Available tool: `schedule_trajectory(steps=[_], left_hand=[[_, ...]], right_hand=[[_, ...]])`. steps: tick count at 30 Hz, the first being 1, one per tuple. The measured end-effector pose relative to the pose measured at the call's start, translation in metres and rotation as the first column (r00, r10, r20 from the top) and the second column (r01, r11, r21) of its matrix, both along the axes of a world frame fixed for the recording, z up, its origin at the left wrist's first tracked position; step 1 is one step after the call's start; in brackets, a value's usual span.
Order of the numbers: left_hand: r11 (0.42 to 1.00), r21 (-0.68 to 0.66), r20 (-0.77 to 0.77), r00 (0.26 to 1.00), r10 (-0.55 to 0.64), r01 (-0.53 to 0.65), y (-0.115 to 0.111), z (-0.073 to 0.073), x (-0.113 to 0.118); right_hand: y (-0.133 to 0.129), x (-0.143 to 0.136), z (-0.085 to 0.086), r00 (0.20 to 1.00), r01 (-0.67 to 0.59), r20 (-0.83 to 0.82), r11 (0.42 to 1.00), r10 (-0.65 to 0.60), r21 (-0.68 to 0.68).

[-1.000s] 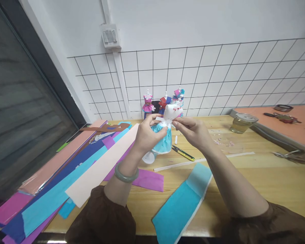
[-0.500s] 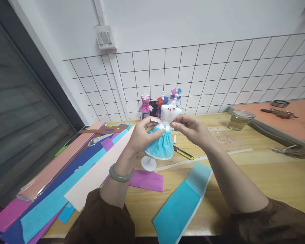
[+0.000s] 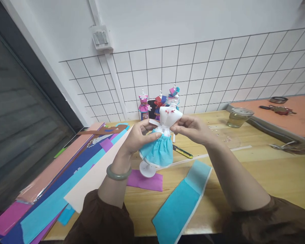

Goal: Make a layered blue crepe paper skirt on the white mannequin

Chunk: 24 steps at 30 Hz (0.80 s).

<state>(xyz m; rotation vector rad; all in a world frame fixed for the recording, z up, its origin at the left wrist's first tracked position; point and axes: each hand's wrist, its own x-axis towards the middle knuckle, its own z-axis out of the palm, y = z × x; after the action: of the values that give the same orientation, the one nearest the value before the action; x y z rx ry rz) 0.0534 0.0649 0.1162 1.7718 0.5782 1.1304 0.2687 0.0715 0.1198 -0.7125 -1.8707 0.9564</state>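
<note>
A miniature dress form with a white bodice leans slightly over the table, held at the waist between both my hands. Gathered turquoise crepe paper makes its skirt, edged in white, and small red bits dot the chest. My left hand is closed on the left side of the waist, thumb on the skirt's top. A short white strip sticks out by its fingers. My right hand pinches the waist's right side; its fingertips are partly hidden behind the form. The round white base shows below the skirt.
Crepe paper strips lie piled at left. A purple piece, a turquoise sheet and a yellow-black cutter lie nearer. Several small dressed forms stand behind. A lidded cup stands at right, beside an orange surface.
The dress form has come a little lower and nearer, tilting more, so its base now overlaps the purple piece. Both hands keep their hold at the waist.
</note>
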Motion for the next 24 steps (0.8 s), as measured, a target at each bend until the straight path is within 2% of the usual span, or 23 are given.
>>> schedule_trajectory(steps=[4,9,16,19,21,24], left_hand=[[0.998,-0.037,-0.077,0.995,-0.061,0.058,0.002,-0.001,-0.004],[0.998,-0.045,-0.142,0.989,-0.039,0.033,0.003,0.001,-0.006],[1.000,-0.009,-0.103,0.995,0.017,-0.018,0.009,-0.002,-0.006],[0.997,-0.072,-0.117,0.993,-0.011,0.002,0.011,-0.005,-0.008],[0.994,-0.110,-0.102,0.994,-0.039,0.027,0.010,-0.006,-0.008],[0.978,-0.164,-0.091,0.985,-0.148,0.131,0.009,-0.006,-0.008]], right_hand=[[0.000,0.004,0.000,0.993,-0.103,0.058,0.994,0.105,-0.027],[0.002,0.002,-0.002,0.991,-0.075,0.112,0.997,0.076,-0.012],[-0.002,-0.006,-0.001,0.994,-0.023,0.107,0.999,0.026,-0.027],[-0.004,-0.006,0.001,0.989,-0.037,0.139,0.998,0.045,-0.060],[-0.006,-0.005,0.002,0.986,-0.092,0.130,0.990,0.105,-0.102],[-0.011,-0.002,0.006,0.972,-0.165,0.146,0.976,0.185,-0.139]])
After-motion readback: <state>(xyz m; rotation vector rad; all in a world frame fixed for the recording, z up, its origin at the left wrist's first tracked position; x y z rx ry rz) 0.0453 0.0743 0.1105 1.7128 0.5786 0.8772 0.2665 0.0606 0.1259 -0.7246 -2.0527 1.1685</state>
